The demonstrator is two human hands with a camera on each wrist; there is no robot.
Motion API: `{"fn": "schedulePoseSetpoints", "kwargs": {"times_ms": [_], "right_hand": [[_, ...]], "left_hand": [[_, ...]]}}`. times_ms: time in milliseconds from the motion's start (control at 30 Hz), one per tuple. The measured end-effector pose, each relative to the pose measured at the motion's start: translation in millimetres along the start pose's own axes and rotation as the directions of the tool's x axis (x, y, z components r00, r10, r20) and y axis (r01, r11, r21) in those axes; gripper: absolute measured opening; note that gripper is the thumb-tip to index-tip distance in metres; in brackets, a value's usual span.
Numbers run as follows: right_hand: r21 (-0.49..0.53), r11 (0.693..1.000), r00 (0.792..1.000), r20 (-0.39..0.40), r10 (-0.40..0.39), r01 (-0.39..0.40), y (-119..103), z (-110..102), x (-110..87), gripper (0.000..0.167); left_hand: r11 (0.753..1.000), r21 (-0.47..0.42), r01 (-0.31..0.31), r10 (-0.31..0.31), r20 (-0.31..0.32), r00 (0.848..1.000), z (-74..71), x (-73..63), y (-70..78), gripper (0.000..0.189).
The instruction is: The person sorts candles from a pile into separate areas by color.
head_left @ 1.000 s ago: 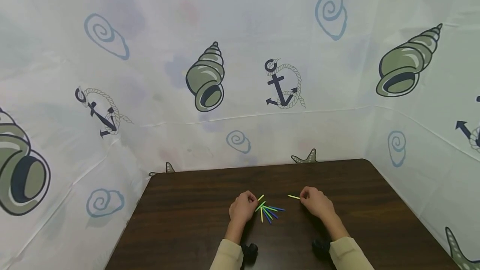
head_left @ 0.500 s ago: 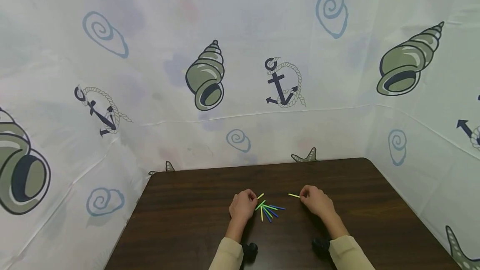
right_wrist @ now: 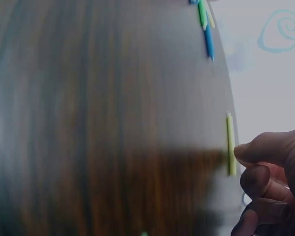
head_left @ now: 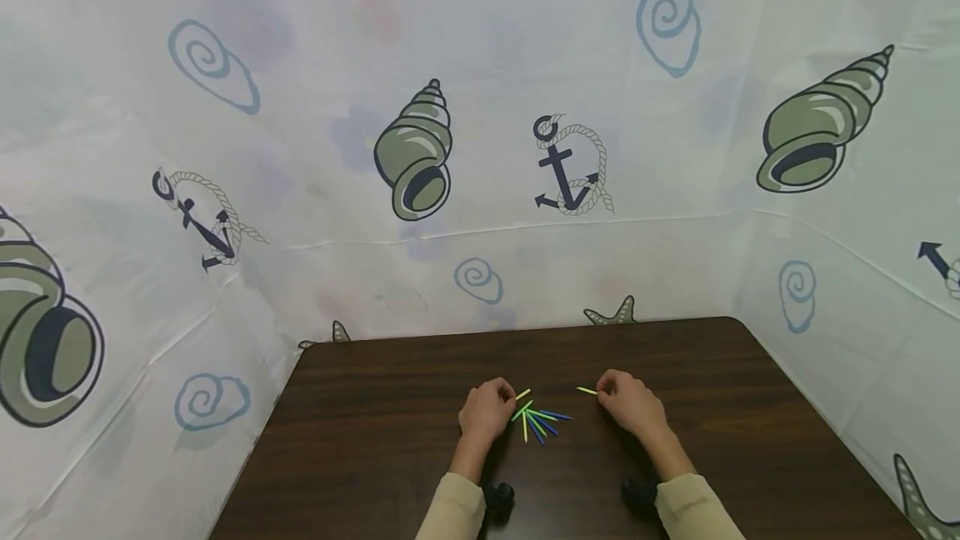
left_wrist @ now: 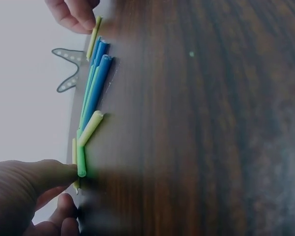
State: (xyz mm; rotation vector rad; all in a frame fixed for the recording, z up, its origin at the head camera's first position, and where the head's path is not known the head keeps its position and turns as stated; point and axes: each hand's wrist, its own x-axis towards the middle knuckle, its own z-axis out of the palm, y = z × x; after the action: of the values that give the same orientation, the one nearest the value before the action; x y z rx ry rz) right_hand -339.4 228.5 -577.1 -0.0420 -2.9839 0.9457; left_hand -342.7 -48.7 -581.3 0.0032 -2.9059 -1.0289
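In the head view my left hand (head_left: pixel 483 417) pinches the near end of a yellow candle (head_left: pixel 523 394) at the fan's upper left. The left wrist view has the thumb beside it, partly behind a green candle (left_wrist: pixel 81 162). Several thin blue, green and yellow candles fan out on the table, among them a blue candle (left_wrist: pixel 98 86) and a front yellow candle (left_wrist: pixel 92 127). Off to the right, my right hand (head_left: pixel 632 405) holds another yellow candle (right_wrist: pixel 231 147) between thumb and fingers, its wick end pointing left toward the fan.
The dark wooden table (head_left: pixel 360 440) ends at a far edge against a pale cloth (head_left: pixel 300 107) printed with shells and anchors. Black wrist devices (head_left: pixel 498 502) sit under both sleeves.
The right hand with its yellow candle has shifted very slightly left. The left hand and the fanned candles look the same; the whole head view has drifted a little.
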Motion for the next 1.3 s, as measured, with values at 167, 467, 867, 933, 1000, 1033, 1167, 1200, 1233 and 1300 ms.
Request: {"fn": "schedulePoseSetpoints", "kwargs": {"times_ms": [167, 467, 867, 933, 1000, 1033, 1167, 1200, 1233, 1300], "right_hand": [[0.02, 0.998, 0.998, -0.015, -0.059, 0.06, -15.9, 6.3, -0.7, 0.008], [0.039, 0.986, 0.986, 0.037, -0.164, 0.162, -57.3, 26.1, 3.7, 0.005], [-0.085, 0.948, 0.946, 0.136, -0.294, 0.307, -102.9, 51.1, 11.3, 0.008], [-0.113, 0.942, 0.944, 0.142, -0.299, 0.316, -105.9, 55.1, 12.5, 0.008], [-0.135, 0.937, 0.942, 0.146, -0.301, 0.321, -108.2, 58.0, 12.9, 0.007], [-0.14, 0.936, 0.942, 0.148, -0.303, 0.323, -109.5, 59.0, 12.8, 0.007], [-0.136, 0.935, 0.941, 0.145, -0.307, 0.326, -115.2, 62.7, 11.6, 0.004], [-0.133, 0.936, 0.941, 0.142, -0.308, 0.327, -116.6, 63.4, 11.2, 0.004], [-0.132, 0.937, 0.942, 0.139, -0.306, 0.324, -117.8, 64.0, 11.1, 0.004], [-0.152, 0.936, 0.945, 0.129, -0.3, 0.318, -119.4, 65.3, 11.3, 0.004]], "left_hand": [[1.0, 0.003, 0.001, -0.001, 0.004, 1.0, 0.2, 0.0, -1.6, 0.007], [1.0, -0.002, 0.017, -0.017, 0.002, 1.0, -1.7, 1.3, -1.7, 0.005], [1.0, -0.008, 0.027, -0.027, -0.004, 1.0, -4.1, -2.8, 2.5, 0.007], [1.0, -0.008, 0.018, -0.018, -0.007, 1.0, -3.9, -2.7, 1.6, 0.006], [1.0, 0.009, -0.015, 0.015, -0.031, 0.999, 3.9, 1.5, -6.6, 0.006], [1.0, 0.011, -0.024, 0.025, -0.04, 0.999, 4.3, 1.5, -7.6, 0.006], [1.0, 0.004, -0.026, 0.026, -0.053, 0.998, 4.9, 1.0, -10.4, 0.005], [1.0, -0.003, -0.008, 0.008, -0.041, 0.999, 0.3, -1.7, -6.5, 0.006], [1.0, -0.019, 0.003, -0.003, -0.03, 1.0, -2.7, -2.2, -4.2, 0.005], [1.0, -0.024, 0.0, -0.001, -0.025, 1.0, -2.0, -0.4, -6.4, 0.005]]}}
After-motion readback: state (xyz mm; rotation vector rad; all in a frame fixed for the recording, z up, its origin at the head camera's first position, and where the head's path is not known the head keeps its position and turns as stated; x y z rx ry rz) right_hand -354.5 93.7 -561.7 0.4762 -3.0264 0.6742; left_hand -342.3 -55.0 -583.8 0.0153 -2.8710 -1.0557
